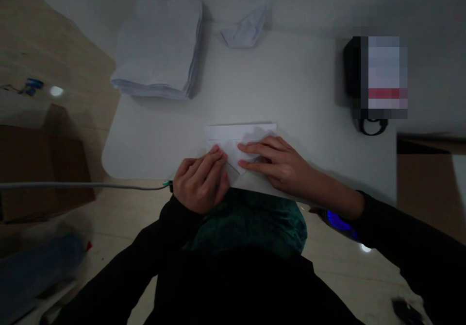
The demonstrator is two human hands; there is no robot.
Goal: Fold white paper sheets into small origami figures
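Note:
A sheet of white paper (pixel 233 150), folded with a straight band along its far side and a point toward me, lies near the table's front edge. My left hand (pixel 201 179) has its fingers curled together at the paper's left slanted edge, with the fingertips on it. My right hand (pixel 278 162) rests on the paper's right half, its fingers stretched out and slightly apart, pressing it to the table. Part of the paper is hidden beneath both hands. Farther back stands a folded paper boat (pixel 245 31).
A thick stack of white paper (pixel 160 45) is at the back left of the white table (pixel 302 82). At the right stands a black object (pixel 351 72), partly pixelated. A grey cable (pixel 91 185) runs to my left wrist. Cardboard boxes (pixel 43 169) stand on the floor.

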